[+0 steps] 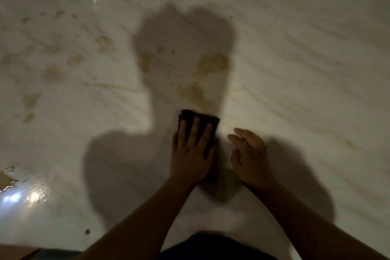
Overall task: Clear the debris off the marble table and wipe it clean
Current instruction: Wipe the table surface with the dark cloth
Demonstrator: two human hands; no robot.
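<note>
1. Pressing flat on a dark cloth (202, 121), the fingers (195, 133) of the left hand (190, 156) lie straight and slightly spread. The palm covers the cloth's near part, and the far edge shows beyond the fingertips.
2. The right hand (251, 158) is just beside the cloth on its right. Its fingers (236, 138) are loosely curled and apart and hold nothing. I cannot tell whether they touch the surface.
3. The cloth lies on the white marble desk (295, 69), near the middle of the near half.
4. Brown stains (213, 64) spread across the desk beyond the cloth. The closest blotch is just past the cloth's far edge, and more are scattered toward the far left.
5. The person's shadow (185, 33) falls across the central stains and around both forearms.
6. A wet patch (23, 196) glints at the near left, well apart from the hands.
7. A dark speck (87, 231) sits near the desk's near edge, left of the left forearm.
8. Dark clothing (211, 247) shows at the bottom between the forearms.
</note>
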